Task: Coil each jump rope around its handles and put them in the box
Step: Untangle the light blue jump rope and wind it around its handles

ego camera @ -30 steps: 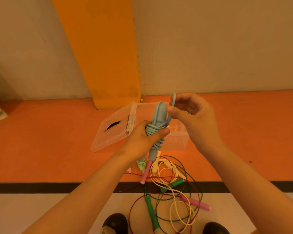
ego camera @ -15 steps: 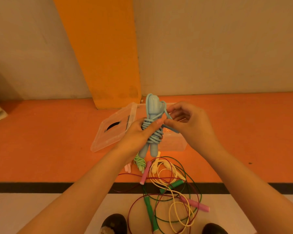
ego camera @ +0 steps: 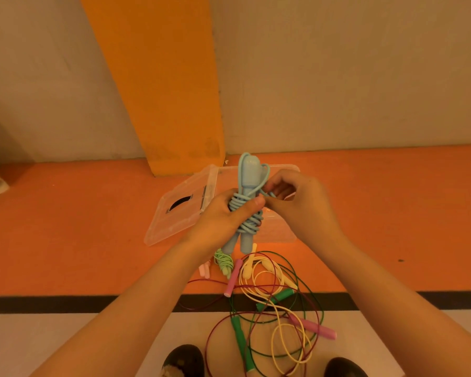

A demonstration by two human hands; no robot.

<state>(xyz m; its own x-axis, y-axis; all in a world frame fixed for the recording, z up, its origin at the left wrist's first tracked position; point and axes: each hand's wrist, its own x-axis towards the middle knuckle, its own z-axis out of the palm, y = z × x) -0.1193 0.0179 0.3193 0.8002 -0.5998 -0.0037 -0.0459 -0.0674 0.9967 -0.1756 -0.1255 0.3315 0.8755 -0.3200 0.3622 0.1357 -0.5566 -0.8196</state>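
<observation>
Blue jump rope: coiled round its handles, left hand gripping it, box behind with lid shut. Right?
Not the lid: the head view shows it off, lying left of the box. The left hand does grip the coiled blue jump rope.

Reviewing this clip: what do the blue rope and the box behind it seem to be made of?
The blue rope: its handles look like smooth, matte moulded plastic. The cord seems rubbery, perhaps PVC, as it bends into tight rounded coils. The box and lid: clear, slightly frosted rigid plastic, since the orange floor shows through.
</observation>
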